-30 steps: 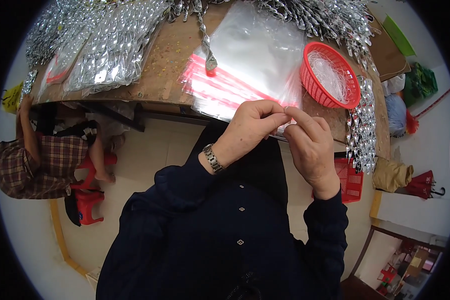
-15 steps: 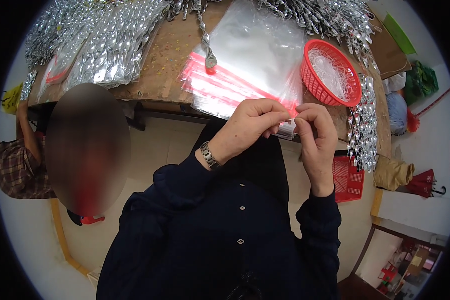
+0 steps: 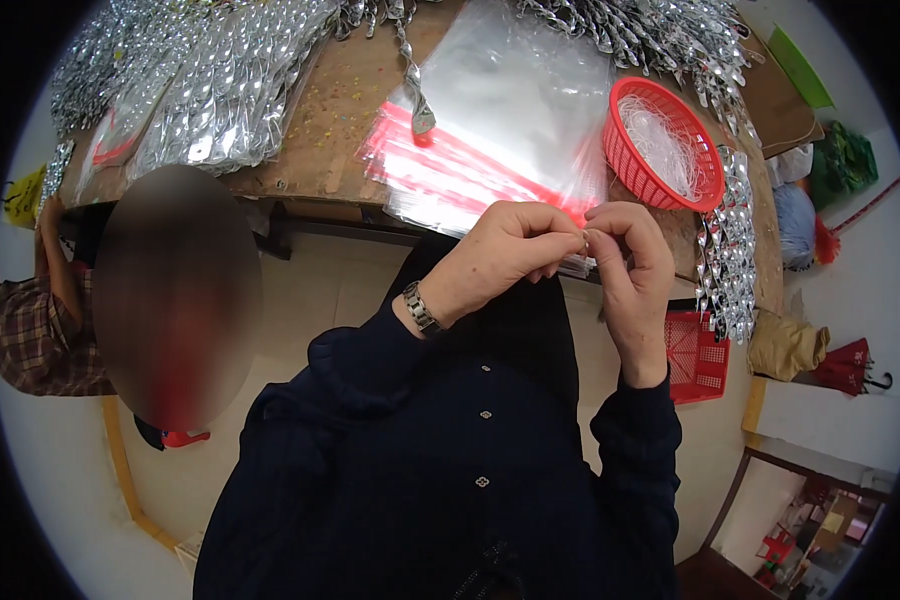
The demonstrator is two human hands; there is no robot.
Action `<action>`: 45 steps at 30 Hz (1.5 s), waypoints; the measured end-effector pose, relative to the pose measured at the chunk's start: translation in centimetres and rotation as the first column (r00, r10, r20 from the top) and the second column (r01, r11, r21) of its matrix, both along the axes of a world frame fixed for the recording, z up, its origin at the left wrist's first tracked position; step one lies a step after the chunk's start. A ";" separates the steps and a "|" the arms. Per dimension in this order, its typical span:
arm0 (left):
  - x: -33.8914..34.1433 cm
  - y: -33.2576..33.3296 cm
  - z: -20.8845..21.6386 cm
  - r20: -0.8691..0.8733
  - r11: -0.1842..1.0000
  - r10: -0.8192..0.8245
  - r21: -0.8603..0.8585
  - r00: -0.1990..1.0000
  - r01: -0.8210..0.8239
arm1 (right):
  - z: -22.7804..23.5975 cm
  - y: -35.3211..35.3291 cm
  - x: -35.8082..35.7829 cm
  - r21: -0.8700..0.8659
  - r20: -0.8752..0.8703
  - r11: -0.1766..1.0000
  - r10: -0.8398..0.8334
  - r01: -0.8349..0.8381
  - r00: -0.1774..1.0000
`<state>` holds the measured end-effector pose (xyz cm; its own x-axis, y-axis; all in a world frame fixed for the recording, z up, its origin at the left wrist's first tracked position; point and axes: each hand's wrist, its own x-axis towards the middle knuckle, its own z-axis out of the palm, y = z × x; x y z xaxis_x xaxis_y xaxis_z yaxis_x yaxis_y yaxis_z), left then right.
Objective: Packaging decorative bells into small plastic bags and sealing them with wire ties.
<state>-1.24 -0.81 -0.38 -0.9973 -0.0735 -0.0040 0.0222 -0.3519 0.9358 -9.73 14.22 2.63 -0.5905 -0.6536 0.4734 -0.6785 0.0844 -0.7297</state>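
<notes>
Both of my hands meet at the table's front edge, fingertips nearly touching. My left hand point(image 3: 500, 250), with a metal watch on its wrist, pinches with thumb and forefinger. Facing it, my right hand point(image 3: 630, 250) is pinched too. Whatever is between the fingertips is too small to make out. Just beyond the hands lies a stack of clear plastic bags point(image 3: 515, 90) with red strips along the near edge. Right of the stack, a red plastic basket point(image 3: 712, 190) holds a tangle of clear thin strands point(image 3: 660, 140).
Twisted silver foil strips point(image 3: 225, 90) cover the table's left; more silver strips point(image 3: 730, 250) hang over its right edge. Another red basket point(image 3: 695, 355) sits low at the right. A person in a plaid shirt point(image 3: 40, 335) is at the left. A dark red umbrella point(image 3: 845, 367) leans by the wall.
My fingertips have come closer together, the right hand shifting slightly left and up. Both hands stay pinched over the front edge of the bags.
</notes>
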 end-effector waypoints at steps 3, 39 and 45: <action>0.0 0.1 -0.1 0.005 1.000 0.014 0.013 1.000 -0.014 | -0.2 0.1 0.0 0.030 0.069 1.000 -0.009 0.007 0.998; 0.2 1.0 -0.8 -0.136 0.962 0.142 -0.214 0.981 -0.169 | -0.4 -0.3 2.4 0.003 -0.203 0.974 -0.223 0.228 0.953; 0.1 1.3 -1.0 -0.298 0.810 0.218 -0.476 0.930 -0.342 | -0.2 -0.2 2.3 0.047 -0.222 0.967 -0.234 0.250 0.946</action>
<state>-1.11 0.49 -1.37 -0.9024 -0.2788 0.3285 0.2696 0.2294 0.9353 -7.45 14.06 2.44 -0.6259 -0.5411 0.5617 -0.7699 0.3134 -0.5559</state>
